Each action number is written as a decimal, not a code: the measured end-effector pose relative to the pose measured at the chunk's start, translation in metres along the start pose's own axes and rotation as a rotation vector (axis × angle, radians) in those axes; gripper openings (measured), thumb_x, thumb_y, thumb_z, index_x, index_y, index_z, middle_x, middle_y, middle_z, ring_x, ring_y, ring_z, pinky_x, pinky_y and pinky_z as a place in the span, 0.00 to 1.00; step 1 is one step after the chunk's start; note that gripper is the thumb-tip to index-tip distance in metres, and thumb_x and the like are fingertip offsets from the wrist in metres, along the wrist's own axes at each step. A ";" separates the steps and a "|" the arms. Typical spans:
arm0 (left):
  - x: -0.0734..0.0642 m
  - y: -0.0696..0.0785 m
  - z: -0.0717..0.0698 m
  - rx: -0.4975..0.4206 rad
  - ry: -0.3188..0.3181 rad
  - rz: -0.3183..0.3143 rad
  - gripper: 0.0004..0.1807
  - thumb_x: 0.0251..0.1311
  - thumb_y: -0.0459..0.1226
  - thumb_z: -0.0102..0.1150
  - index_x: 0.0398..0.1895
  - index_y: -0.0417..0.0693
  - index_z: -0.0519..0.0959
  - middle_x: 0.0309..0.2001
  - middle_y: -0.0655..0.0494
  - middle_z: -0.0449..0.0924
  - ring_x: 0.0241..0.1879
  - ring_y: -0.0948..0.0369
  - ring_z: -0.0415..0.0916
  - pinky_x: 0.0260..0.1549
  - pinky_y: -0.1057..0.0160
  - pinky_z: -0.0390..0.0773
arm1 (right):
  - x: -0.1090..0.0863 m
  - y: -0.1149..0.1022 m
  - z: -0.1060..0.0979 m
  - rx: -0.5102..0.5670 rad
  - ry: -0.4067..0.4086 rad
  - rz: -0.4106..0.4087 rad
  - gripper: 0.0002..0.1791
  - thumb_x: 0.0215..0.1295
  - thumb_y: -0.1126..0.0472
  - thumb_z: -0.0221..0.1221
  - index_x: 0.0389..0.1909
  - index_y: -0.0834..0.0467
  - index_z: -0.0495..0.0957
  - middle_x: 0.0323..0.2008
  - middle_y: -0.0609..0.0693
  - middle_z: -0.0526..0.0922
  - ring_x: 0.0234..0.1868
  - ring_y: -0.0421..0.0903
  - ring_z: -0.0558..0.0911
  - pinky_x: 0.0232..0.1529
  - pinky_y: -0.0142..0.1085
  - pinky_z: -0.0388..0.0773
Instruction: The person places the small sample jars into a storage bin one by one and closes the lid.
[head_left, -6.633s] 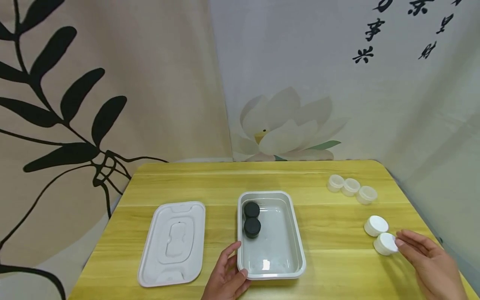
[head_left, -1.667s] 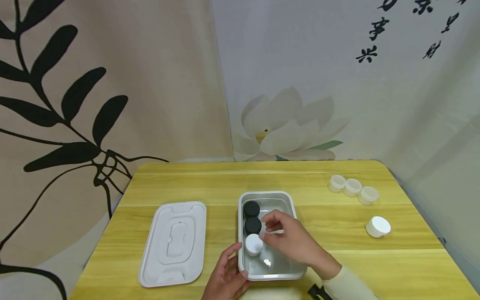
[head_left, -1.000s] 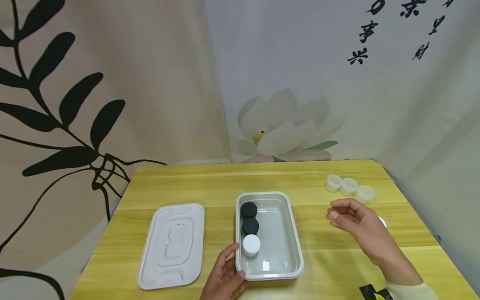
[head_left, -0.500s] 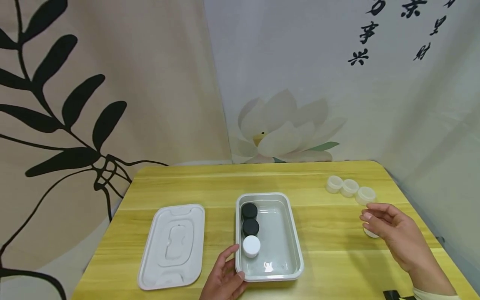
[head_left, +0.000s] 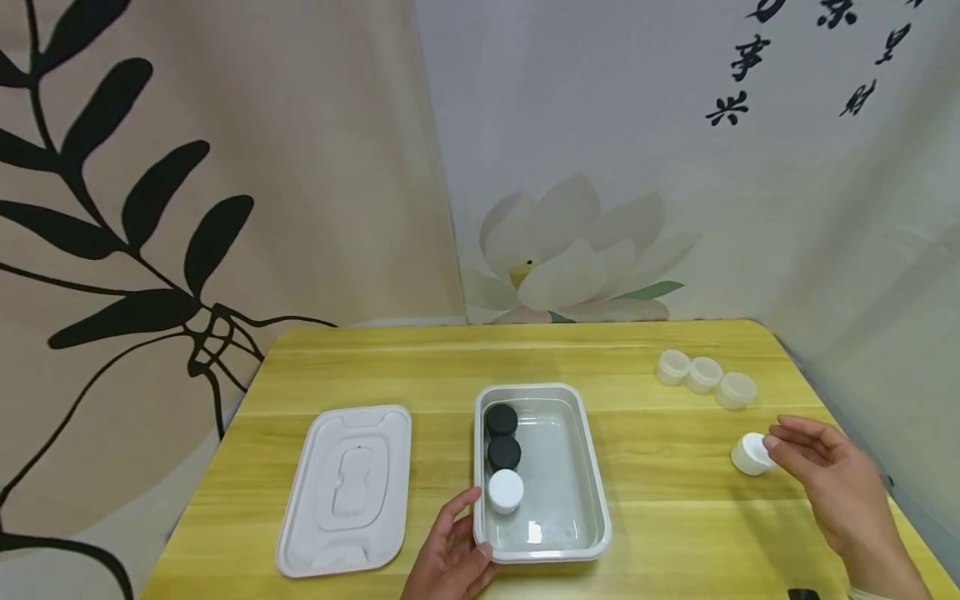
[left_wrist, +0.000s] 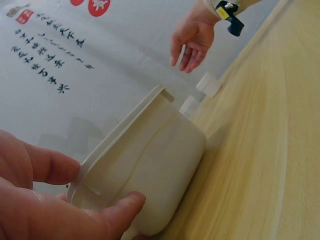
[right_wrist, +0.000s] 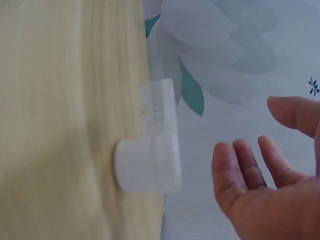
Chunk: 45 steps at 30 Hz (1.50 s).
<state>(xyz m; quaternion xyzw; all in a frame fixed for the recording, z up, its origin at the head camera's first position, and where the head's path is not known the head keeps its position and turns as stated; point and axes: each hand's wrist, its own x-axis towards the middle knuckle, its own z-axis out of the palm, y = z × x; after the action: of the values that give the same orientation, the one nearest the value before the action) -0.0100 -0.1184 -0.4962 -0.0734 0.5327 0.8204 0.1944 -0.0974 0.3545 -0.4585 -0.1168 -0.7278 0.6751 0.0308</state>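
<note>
My left hand (head_left: 453, 550) holds the near left corner of a white rectangular plastic box (head_left: 596, 508); in the left wrist view its thumb and a finger pinch the box wall (left_wrist: 155, 155). Inside, along the left wall, stand two black-lidded jars (head_left: 502, 420) and one white-lidded jar (head_left: 506, 492) in a row. Over at the right, my right hand (head_left: 836, 479) hovers beside another white jar (head_left: 750, 454), partly covering it in the head view. The right wrist view shows that jar (right_wrist: 145, 165) upright on the table, apart from my spread fingers, which hold nothing.
The box's white lid (head_left: 347, 492) lies flat on the wooden table (head_left: 660, 542), left of the box. Three small translucent lidded cups (head_left: 703, 375) stand in a row at the back right. A printed curtain (head_left: 337, 167) hangs behind the table.
One white jar went from the table into the box, below the black ones. My right hand released it and moved back right to the other white jar. The left hand stayed on the box.
</note>
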 end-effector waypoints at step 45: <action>0.000 0.001 -0.006 -0.008 -0.008 -0.002 0.42 0.72 0.32 0.61 0.84 0.49 0.54 0.76 0.32 0.60 0.64 0.52 0.75 0.59 0.55 0.83 | 0.015 0.053 0.001 0.122 0.019 0.172 0.20 0.69 0.68 0.68 0.48 0.36 0.83 0.41 0.28 0.85 0.44 0.25 0.82 0.42 0.24 0.84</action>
<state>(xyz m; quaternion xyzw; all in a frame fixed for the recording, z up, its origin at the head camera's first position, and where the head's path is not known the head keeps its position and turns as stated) -0.0106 -0.1238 -0.4978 -0.0715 0.5285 0.8226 0.1973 -0.1057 0.3603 -0.5126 -0.1832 -0.6724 0.7171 -0.0135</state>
